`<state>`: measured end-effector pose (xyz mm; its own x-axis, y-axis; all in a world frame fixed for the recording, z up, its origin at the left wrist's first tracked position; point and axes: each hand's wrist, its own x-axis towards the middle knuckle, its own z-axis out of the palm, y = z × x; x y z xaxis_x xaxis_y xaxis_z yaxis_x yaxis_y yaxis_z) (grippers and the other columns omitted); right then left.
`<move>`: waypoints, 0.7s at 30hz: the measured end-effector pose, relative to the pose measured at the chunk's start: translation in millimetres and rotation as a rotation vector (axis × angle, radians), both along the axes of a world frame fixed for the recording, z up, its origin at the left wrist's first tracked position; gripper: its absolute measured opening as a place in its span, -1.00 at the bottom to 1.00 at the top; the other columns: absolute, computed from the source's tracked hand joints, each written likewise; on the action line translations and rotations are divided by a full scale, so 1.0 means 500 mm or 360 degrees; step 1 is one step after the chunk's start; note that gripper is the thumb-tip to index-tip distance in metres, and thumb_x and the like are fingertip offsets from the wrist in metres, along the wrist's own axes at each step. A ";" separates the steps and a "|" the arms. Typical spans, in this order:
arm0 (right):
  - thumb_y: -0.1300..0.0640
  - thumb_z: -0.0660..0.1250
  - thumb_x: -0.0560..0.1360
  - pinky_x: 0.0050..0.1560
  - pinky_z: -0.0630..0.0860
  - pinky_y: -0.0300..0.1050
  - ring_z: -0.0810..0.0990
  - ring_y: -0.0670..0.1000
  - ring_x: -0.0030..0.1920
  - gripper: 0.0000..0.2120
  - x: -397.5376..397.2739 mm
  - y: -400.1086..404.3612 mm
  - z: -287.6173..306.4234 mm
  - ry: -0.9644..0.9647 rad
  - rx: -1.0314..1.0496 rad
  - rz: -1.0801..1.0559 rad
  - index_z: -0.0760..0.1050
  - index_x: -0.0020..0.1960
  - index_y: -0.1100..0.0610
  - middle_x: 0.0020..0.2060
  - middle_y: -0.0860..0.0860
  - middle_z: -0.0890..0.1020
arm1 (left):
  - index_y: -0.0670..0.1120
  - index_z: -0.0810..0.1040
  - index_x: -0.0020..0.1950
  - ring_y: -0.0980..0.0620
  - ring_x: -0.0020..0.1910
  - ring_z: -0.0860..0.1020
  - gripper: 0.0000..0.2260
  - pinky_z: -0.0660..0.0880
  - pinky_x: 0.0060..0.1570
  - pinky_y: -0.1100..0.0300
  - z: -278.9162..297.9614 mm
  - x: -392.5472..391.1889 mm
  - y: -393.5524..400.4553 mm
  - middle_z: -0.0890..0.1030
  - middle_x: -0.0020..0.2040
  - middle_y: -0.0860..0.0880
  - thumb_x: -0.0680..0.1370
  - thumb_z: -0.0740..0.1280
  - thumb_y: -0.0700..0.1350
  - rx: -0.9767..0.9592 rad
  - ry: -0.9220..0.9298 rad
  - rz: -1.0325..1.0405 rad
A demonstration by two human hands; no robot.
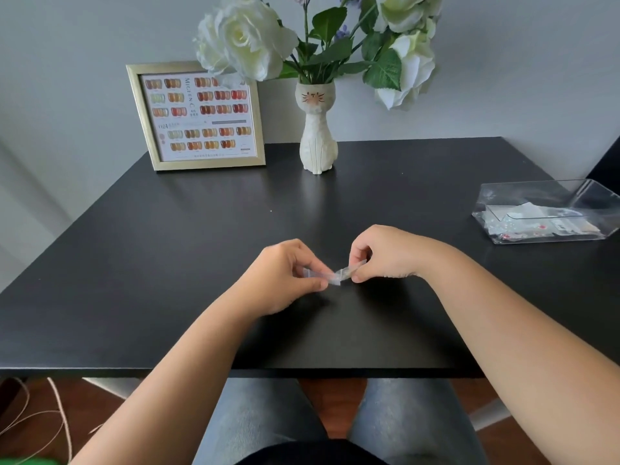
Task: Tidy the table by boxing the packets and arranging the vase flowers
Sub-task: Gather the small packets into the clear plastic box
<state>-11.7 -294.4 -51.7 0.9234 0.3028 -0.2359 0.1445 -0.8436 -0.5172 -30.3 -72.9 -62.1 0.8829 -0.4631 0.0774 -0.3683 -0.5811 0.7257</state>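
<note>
A small clear plastic packet (339, 274) is pinched between both hands just above the middle of the black table (167, 263). My left hand (285, 276) grips its left end and my right hand (382, 253) grips its right end. At the right edge stands a clear plastic box (503, 193) with several packets lying inside. A white cat-shaped vase (317, 129) stands at the back, holding white roses (245, 38) with green leaves and small purple blooms.
A gold-framed nail colour chart (196, 117) leans on the wall left of the vase. A dark chair (607, 162) shows at the far right. Thin cords (57, 407) lie on the wooden floor at lower left.
</note>
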 end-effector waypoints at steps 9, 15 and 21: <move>-0.04 0.46 0.39 -0.29 0.35 -0.25 0.53 -0.16 -0.21 -0.91 -0.044 -0.172 0.040 -0.0596 0.0018 -0.0470 0.60 -0.28 -0.10 -0.24 -0.18 0.61 | 0.10 0.71 -0.07 0.31 -0.36 0.52 -0.86 0.38 -0.27 0.52 0.020 0.064 -0.144 0.61 -0.36 0.27 0.42 0.49 -0.13 -0.0220 -0.0228 0.0027; 0.10 0.43 0.43 -0.29 0.27 -0.37 0.45 -0.22 -0.26 -0.92 -0.074 -0.332 0.075 -0.0843 -0.0098 -0.0793 0.61 -0.24 0.05 -0.20 -0.11 0.58 | 0.05 0.67 -0.02 0.26 -0.23 0.55 -0.86 0.39 -0.18 0.49 0.033 0.089 -0.272 0.65 -0.19 0.16 0.47 0.43 -0.15 -0.0255 -0.0354 -0.0139; 0.05 0.41 0.48 -0.05 0.43 -0.05 0.50 0.02 -0.07 -0.91 -0.087 -0.472 0.111 -0.0906 -0.0326 -0.0966 0.64 -0.12 0.07 -0.11 -0.07 0.61 | 0.03 0.68 0.08 0.00 -0.07 0.60 -0.81 0.54 0.02 0.11 0.049 0.093 -0.414 0.68 -0.02 0.03 0.52 0.37 -0.18 -0.0075 -0.0376 -0.0453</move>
